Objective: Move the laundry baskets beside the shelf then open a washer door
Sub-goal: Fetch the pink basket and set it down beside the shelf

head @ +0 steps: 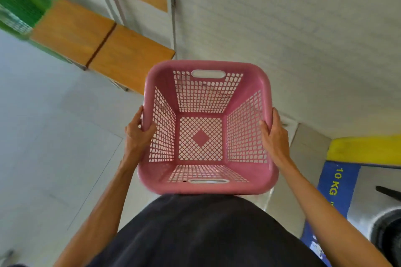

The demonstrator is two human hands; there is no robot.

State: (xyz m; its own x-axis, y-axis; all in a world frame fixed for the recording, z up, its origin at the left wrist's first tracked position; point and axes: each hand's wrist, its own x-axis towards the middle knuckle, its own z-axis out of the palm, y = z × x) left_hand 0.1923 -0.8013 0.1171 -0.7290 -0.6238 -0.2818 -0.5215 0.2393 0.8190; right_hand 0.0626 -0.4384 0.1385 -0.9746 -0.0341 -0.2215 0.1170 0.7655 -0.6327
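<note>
**Pink basket carried in two hands, shelf to the left, washer to the right**

Item 1. Green basket (pixel 20 4), far left upper corner: blurred, resting on the shelf's wooden boards at their left end. A pale meshed part showed at its lower edge; contents could not be told.

Item 2. Shelf (pixel 104 50): orange-brown wooden boards on a thin metal frame, standing against the pale wall (pixel 282 17). A second board lay on a further tier. The shelf's right corner was near the pink basket's far left rim, though whether they touched could not be told.

Item 3. Left hand (pixel 136 134): clamped on the left rim of the pink basket, thumb hooked over the inside edge, fingers wrapped under the outside.

Item 4. Pink basket (pixel 249 182): square, lattice-walled plastic, with a slot handle in the far wall and another in the near wall. It was empty, held off the pale floor (pixel 43 136) between both hands, its near rim against the person's dark shirt (pixel 206 234). It sat right of the shelf and left of the washer.

Item 5. Right hand (pixel 274 138): clamped on the right rim, thumb inside, fingers outside.

Item 6. Washer (pixel 368 201), lower right edge: yellow top strip, blue panel reading "10 KG", grey front with part of a round door. Whether the door was shut could not be told.
</note>
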